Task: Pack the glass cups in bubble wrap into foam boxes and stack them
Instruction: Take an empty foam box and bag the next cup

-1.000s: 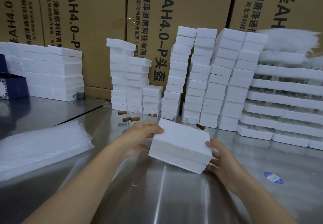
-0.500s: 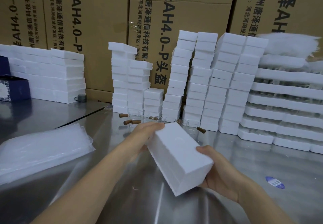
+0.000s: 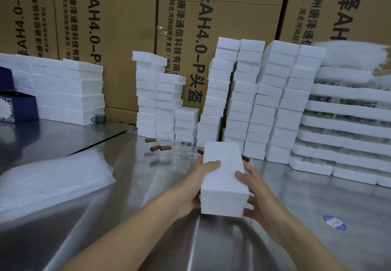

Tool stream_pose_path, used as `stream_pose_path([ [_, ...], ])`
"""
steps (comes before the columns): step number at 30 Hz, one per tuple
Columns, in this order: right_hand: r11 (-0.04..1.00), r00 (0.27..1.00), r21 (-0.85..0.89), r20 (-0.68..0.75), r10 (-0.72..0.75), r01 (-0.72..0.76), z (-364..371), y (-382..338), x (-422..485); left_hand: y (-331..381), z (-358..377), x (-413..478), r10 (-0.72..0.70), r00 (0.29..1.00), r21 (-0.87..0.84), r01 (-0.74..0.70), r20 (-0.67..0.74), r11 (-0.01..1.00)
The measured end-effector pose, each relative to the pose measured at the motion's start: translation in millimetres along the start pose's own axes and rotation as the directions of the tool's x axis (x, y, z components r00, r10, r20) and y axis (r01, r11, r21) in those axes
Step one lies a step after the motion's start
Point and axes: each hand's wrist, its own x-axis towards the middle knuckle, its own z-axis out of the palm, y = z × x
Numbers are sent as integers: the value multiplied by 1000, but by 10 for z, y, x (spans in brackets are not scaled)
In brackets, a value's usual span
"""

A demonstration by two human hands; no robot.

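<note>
Now the left hand (image 3: 195, 187) and right hand (image 3: 259, 194) clamped the white foam box (image 3: 222, 177) from either side, thumbs on top and fingers (image 3: 249, 213) curled underneath. It was held above the steel desk (image 3: 148, 217), pointing away.

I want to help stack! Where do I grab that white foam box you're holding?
Take the foam box by its long sides, one hand from each side, like the left hand and right hand now. It's long and narrow, so those sides probably suit a grip best.
</note>
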Motion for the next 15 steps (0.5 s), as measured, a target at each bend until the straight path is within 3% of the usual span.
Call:
stream_pose_path([
  [7,997,988,48,-144,59,-53,-28,25,25,26,-66,3,-9,997,87,3,76,996],
  [11,990,973,138,-217,73,-43,-50,30,74,64,-72,-38,-90,984,172,62,157,983],
  [15,984,974,162,-202,103,-71,-87,73,60,5,-54,-33,-162,963,284,98,214,954],
])
